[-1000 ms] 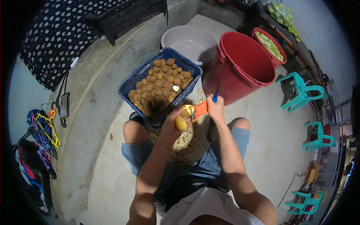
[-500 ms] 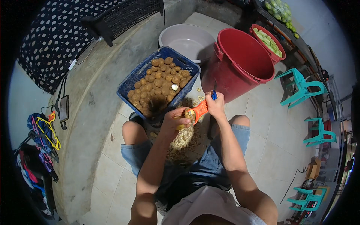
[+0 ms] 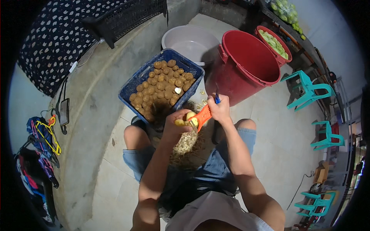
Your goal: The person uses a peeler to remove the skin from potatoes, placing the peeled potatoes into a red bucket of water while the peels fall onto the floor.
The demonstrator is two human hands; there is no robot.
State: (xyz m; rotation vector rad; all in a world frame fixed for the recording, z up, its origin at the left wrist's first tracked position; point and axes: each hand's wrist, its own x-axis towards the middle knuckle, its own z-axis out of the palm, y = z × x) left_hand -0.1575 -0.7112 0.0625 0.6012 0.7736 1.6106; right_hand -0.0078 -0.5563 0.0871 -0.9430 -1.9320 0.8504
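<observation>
Between my knees my left hand point(image 3: 176, 122) is closed around a peeled yellow potato point(image 3: 191, 115); more yellow flesh shows at its fingers, and I cannot tell if it is a second potato. My right hand point(image 3: 219, 108) grips an orange peeler point(image 3: 202, 115), its blade end against the potato. A blue handle point(image 3: 217, 99) with a dark, thin tip also pokes out of that fist; its kind is hard to make out. Below lies a heap of pale peelings point(image 3: 185, 147) on the floor. Just beyond my left hand stands a blue crate point(image 3: 129, 86) of brown unpeeled potatoes point(image 3: 160, 86).
A tall red bin point(image 3: 231, 82) stands ahead of my right hand, with a grey basin point(image 3: 173, 36) beside it. Behind is a red tub point(image 3: 287, 59) of pale green slices. Teal stools point(image 3: 308, 86) line the right. A concrete ledge point(image 3: 88, 100) curves along the left.
The peeler has shifted slightly down and left with my right hand. My left hand has turned, so more of the yellow potato shows.
</observation>
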